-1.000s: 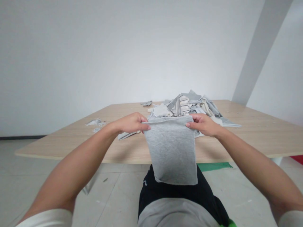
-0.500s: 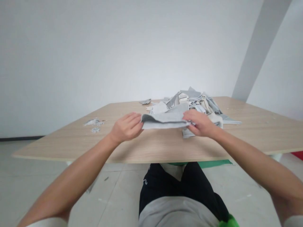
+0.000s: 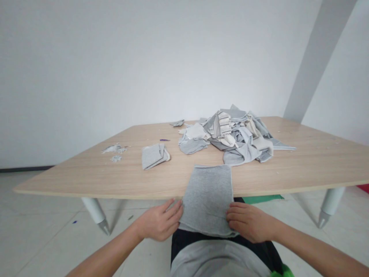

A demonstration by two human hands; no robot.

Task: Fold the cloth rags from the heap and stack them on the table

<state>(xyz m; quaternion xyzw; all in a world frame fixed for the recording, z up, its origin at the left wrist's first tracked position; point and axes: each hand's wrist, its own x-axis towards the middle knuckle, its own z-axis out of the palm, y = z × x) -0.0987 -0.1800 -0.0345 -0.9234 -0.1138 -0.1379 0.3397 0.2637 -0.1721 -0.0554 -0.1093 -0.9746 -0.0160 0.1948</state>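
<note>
A grey cloth piece lies partly on the table's front edge, its near part hanging over toward my lap. At its left edge is my left hand, fingers closed along the border with the thumb on top. My right hand grips the opposite edge at the lower right corner. Farther left on the table rests a folded grey cloth. Beyond the held piece, a heap of grey, white and striped fabric scraps spreads to the right.
The wooden table stands against a white wall. Shredded lint lies at its left side. A small purple strip and a small grey scrap sit near the back. Green material shows on the floor beneath.
Both hands have drawn the cloth down and toward me from above the table, and it now lies flatter over the edge. The folded cloth and purple strip have come into sight.
</note>
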